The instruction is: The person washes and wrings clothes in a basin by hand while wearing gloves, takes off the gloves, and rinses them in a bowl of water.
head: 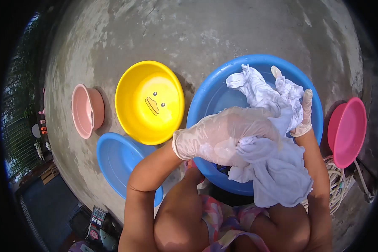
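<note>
A bunched white cloth garment [278, 170] is held up over the large blue plastic basin [204, 85]. My left hand [226, 135], in a thin translucent glove, grips the middle of the cloth, and its fingers are partly covered by folds. On the far right side, my gloved right hand [305, 110] is around the upper part of the bundle, with a finger showing past the cloth's top edge. One end of the fabric hangs over the basin's near rim, close to my knees. Water lies in the basin, and a dark item in it shows under my left hand.
Left of the large basin stand a yellow basin [135, 104] with a duck face, a smaller blue basin [115, 160] and a pink basin [82, 111]. At the right are a bright pink basin [349, 132] and a coiled pale hose [335, 189]. The floor [176, 28] is concrete.
</note>
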The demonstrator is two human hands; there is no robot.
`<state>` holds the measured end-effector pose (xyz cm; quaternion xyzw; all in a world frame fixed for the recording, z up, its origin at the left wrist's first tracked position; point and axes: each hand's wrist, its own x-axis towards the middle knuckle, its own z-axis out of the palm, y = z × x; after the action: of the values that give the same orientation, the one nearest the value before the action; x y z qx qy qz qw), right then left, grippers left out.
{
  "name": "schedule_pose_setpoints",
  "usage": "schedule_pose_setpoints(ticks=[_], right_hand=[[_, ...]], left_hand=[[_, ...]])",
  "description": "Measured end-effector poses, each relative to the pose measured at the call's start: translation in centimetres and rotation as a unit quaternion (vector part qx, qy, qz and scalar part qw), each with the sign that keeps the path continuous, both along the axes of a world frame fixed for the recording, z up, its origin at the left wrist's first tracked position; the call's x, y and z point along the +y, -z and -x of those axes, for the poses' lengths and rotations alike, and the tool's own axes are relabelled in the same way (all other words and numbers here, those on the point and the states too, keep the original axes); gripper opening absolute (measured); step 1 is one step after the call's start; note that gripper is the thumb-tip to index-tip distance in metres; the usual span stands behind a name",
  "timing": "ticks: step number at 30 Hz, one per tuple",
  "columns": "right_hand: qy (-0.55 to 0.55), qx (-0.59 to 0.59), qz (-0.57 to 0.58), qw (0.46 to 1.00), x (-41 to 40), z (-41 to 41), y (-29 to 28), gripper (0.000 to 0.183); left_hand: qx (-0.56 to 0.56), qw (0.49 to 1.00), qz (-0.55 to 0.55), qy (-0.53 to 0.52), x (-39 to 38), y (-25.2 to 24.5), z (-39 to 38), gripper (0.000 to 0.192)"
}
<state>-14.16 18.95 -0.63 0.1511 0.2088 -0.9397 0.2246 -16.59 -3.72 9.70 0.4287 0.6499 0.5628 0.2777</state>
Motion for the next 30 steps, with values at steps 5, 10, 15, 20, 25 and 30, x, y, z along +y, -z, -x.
schedule_pose_setpoints(ticks=[5, 10, 15, 20, 25, 30], right_hand=[[-0.066, 0.0, -0.171, 0.983, 6.6, -3.3, 3.5, 0.057], [-0.198, 0.187, -0.734, 0.622, 5.9, -4.3, 4.4, 0.056], [-0.32, 0.374, -0.808, 0.324, 3.2, -2.4, 6.1, 0.07], [-0.35, 0.386, -0.793, 0.314, 1.2, -3.2, 10.9, 0.071], [-0.542, 0.196, -0.71, 0.404, -0.4, -0.5, 9.5, 0.044], [-0.47, 0.259, -0.771, 0.342, 0.8, -2.3, 13.6, 0.033]], left_hand=[[0.031, 0.977, 0.163, -0.131, 3.7, 11.8, -2.1, 0.047], [0.238, 0.852, 0.354, -0.305, 4.2, 13.1, -2.2, 0.058], [0.238, 0.881, 0.372, -0.168, 5.2, 15.1, -3.0, 0.073], [0.227, 0.842, 0.483, -0.084, 5.2, 16.9, -3.2, 0.085], [0.241, 0.845, 0.469, -0.093, 5.6, 19.1, -2.4, 0.088], [0.265, 0.823, 0.499, -0.064, 6.4, 19.3, -2.0, 0.093]])
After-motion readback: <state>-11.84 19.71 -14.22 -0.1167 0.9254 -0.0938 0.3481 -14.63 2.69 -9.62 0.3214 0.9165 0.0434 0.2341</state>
